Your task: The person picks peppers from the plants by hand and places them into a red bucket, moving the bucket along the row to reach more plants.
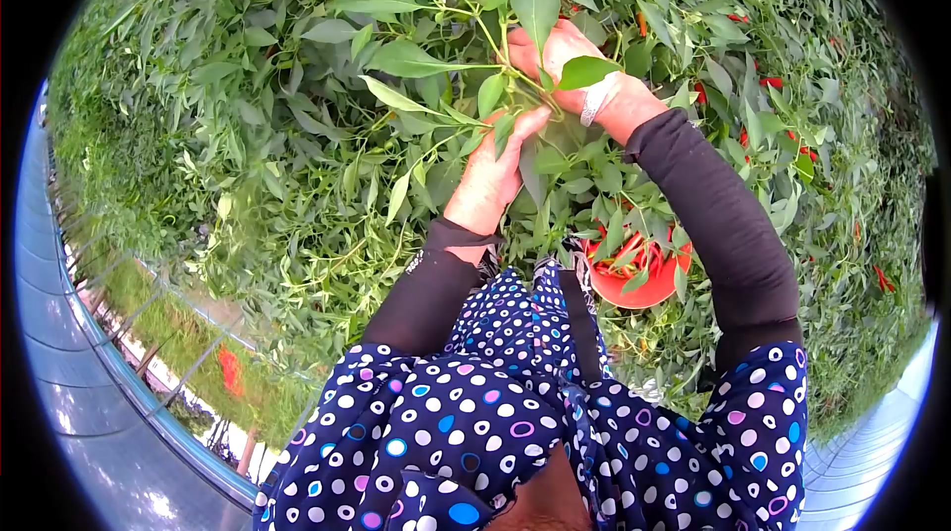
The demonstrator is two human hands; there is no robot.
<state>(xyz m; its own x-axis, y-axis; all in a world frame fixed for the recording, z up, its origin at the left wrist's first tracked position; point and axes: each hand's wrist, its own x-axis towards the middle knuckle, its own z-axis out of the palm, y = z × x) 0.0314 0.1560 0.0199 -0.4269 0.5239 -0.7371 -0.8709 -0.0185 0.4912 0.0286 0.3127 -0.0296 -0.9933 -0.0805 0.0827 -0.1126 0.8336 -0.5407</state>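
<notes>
My left hand [492, 172] is among the leaves of a chili pepper plant, its thumb and fingers closed around a green branch [507, 75]. Just above and to the right, my right hand [563, 53] curls in behind the branch. Leaves cover its fingertips, so what they grip is hidden. A white band [599, 98] is around the right wrist. Below the right forearm, a red bowl [642, 295] sits among the plants with red chili peppers [639, 256] in it.
Dense chili plants [297, 135] surround me on both sides. Ripe red peppers [771, 82] hang at the right, with more near the far right edge [884, 279]. Blue-grey sheeting [84, 363] runs along the left, beside a grassy strip [168, 333].
</notes>
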